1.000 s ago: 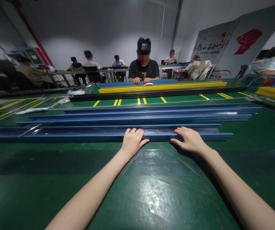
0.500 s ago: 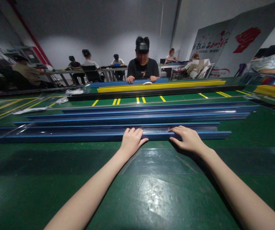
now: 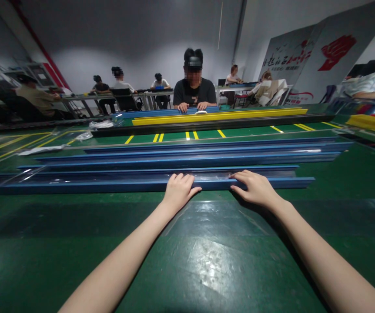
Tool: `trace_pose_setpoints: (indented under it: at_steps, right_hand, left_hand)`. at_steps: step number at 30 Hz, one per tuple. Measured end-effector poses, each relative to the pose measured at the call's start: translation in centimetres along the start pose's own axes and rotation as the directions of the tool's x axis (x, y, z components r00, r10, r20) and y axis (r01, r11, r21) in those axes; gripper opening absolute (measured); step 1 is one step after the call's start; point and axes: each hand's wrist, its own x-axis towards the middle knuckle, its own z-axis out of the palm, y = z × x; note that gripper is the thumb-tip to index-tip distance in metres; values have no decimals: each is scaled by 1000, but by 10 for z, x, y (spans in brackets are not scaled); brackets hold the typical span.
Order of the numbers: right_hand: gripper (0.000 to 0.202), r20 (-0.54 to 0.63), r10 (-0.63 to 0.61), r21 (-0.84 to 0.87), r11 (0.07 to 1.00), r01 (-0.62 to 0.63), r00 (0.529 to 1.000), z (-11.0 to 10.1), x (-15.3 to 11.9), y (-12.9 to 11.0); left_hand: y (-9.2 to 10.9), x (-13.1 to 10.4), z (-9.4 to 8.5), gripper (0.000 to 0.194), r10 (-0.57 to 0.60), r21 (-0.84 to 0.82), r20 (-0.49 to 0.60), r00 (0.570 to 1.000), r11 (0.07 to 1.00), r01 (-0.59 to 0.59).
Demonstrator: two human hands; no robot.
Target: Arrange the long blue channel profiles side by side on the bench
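A long blue plastic channel (image 3: 83, 187) lies crosswise on the green table, its trough facing up and a clear plastic strip (image 3: 211, 177) inside it. My left hand (image 3: 180, 190) grips its near wall, fingers over the rim and thumb on the front. To the right, my right hand (image 3: 253, 185) holds the same wall, with the fingertips reaching into the trough at the strip. The undersides of the fingers are hidden. Nearer to me, a clear plastic sheet (image 3: 213, 219) lies flat between and beyond my forearms.
Behind this channel lie more blue channels (image 3: 187, 159), then a black rail (image 3: 213, 126) and a yellow channel (image 3: 220, 116). Across the table sits a co-worker (image 3: 194, 89), hands on another blue channel. A phone-like dark slab (image 3: 365, 140) rests at the right; crumpled plastic (image 3: 102, 124) lies at left.
My hands keep their hold on the blue channel with hardly any movement. The hands of the co-worker opposite have come closer together.
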Motion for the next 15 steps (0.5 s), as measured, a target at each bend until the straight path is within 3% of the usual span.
trace_pose_setpoints:
  at_steps: [15]
  right_hand:
    - [32,2,0,-3,1000,0,1000,0,0,0]
  left_hand:
    - [0,1,-2,36,-4,-21,14,1000,1000,4]
